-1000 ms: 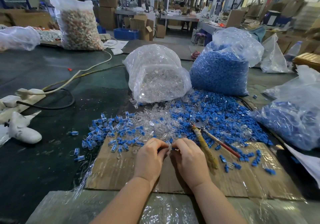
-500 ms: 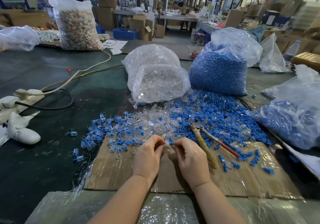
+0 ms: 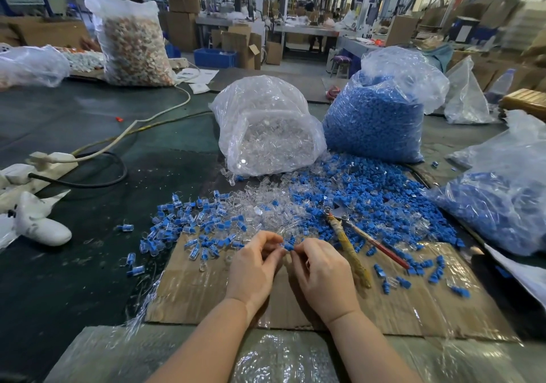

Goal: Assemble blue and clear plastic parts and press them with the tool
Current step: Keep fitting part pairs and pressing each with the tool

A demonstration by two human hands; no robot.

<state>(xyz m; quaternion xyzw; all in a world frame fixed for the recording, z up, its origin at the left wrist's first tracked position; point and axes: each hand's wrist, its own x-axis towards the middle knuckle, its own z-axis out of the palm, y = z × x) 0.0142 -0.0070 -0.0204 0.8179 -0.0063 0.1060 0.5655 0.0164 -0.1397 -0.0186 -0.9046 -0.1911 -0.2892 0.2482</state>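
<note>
My left hand (image 3: 253, 267) and my right hand (image 3: 322, 273) meet over the taped cardboard sheet (image 3: 413, 308). Between their fingertips sits a small blue part (image 3: 288, 246), which my right hand pinches; my left hand pinches a small clear part against it, mostly hidden by the fingers. Loose clear parts (image 3: 266, 208) and loose blue parts (image 3: 369, 202) lie heaped just beyond my hands. Joined blue-and-clear pieces (image 3: 189, 223) are scattered to the left. The pliers-like tool (image 3: 348, 243) with a wrapped handle and a red handle lies to the right of my right hand.
A bag of clear parts (image 3: 266, 134) and a bag of blue parts (image 3: 381, 116) stand behind the heaps. Another bag of blue parts (image 3: 502, 199) lies at the right. A power strip with cables (image 3: 53, 161) and a white glove (image 3: 38, 223) lie at the left.
Both hands have shifted slightly forward toward the heaps and stay together. A blue part now shows between the fingertips. The tool has not moved.
</note>
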